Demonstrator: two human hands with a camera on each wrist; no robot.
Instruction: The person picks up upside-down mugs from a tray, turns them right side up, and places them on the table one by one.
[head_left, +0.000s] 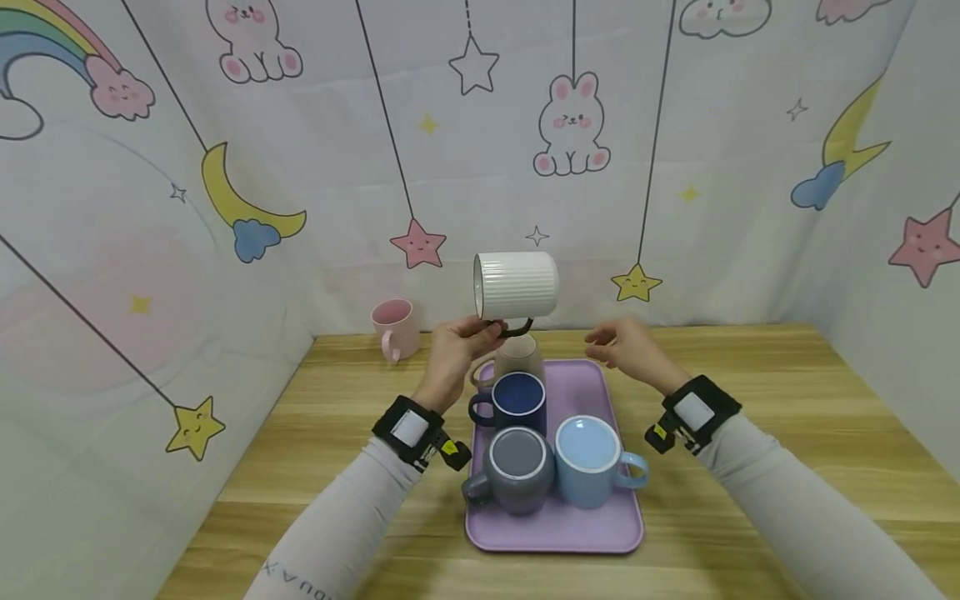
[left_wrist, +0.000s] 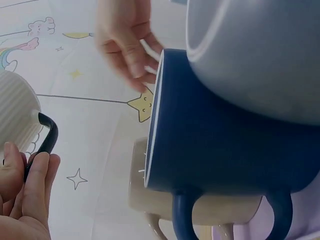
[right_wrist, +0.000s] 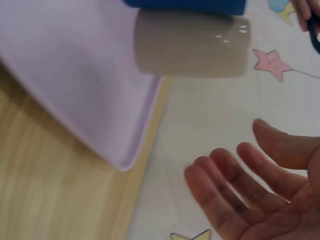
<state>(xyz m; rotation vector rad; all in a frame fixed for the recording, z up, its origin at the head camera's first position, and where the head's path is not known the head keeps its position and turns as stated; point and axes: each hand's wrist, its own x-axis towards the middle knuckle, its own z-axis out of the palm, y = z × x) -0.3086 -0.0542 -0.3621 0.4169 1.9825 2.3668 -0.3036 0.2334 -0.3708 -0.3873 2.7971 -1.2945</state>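
Note:
A white ribbed mug with a dark handle is held on its side in the air, its mouth facing left. My left hand pinches that handle between thumb and fingers. To the right, my right hand hovers beside the tray's far right corner, holding nothing, its fingers loosely bent. Below the white mug, a beige mug stands at the back of the lilac tray. In front of it are a navy mug, a grey mug and a light blue mug.
A pink mug stands on the wooden table left of the tray, near the back wall. A patterned cloth hangs behind the table and along both sides. Mug handles stick out over the tray's left and right edges.

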